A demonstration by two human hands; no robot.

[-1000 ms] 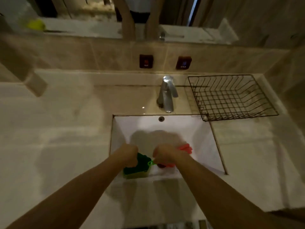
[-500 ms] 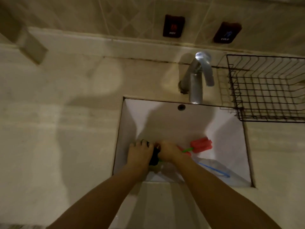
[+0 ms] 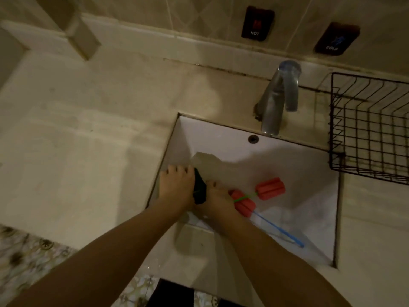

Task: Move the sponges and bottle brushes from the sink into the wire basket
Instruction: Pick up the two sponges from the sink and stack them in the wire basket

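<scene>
Both hands reach down into the white sink (image 3: 287,156); the left hand (image 3: 176,187) lies palm down with its fingers curled over a dark sponge (image 3: 199,191), and the right hand (image 3: 218,201) presses against the sponge's other side, so the sponge sits pinched between the two; how firmly either grips it I cannot tell. Just beside the right hand lie two red foam brush heads (image 3: 270,188); the nearer one touches that hand, with a thin green handle (image 3: 244,197) crossing it; a blue handle (image 3: 280,230) runs away toward the sink's near right corner. The wire basket (image 3: 367,131) stands on the counter (image 3: 77,140) right of the sink, past the chrome tap (image 3: 276,100); hot and cold plates (image 3: 257,24) sit on the tiled wall behind.
</scene>
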